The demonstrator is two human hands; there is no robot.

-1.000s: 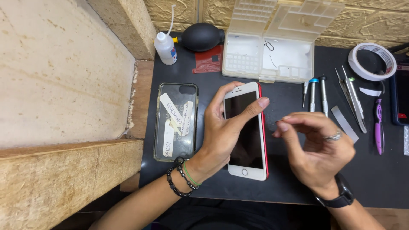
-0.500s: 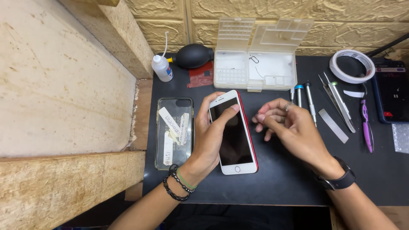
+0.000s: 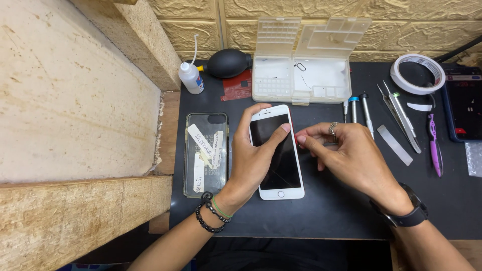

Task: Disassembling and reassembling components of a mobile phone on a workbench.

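Observation:
A white-fronted phone (image 3: 281,165) with a red edge lies face up on the black mat (image 3: 326,211). My left hand (image 3: 253,160) lies over its left side, fingers curled round the top and the thumb on the dark screen. My right hand (image 3: 346,155) has its fingertips pinched together at the phone's right edge, touching it near the upper side. A ring sits on one right finger and a dark watch on that wrist. Bead bracelets circle my left wrist.
A clear phone case (image 3: 206,153) with paper strips lies left of the phone. Behind stand an open parts box (image 3: 301,75), a black air blower (image 3: 228,62) and a small white bottle (image 3: 191,78). Screwdrivers (image 3: 354,108), tweezers (image 3: 399,115), a tape roll (image 3: 417,74) and a purple tool (image 3: 435,145) lie at the right.
My right hand has moved left from beside the phone and now pinches at its right edge. My left hand has stayed on the phone, thumb still on the screen.

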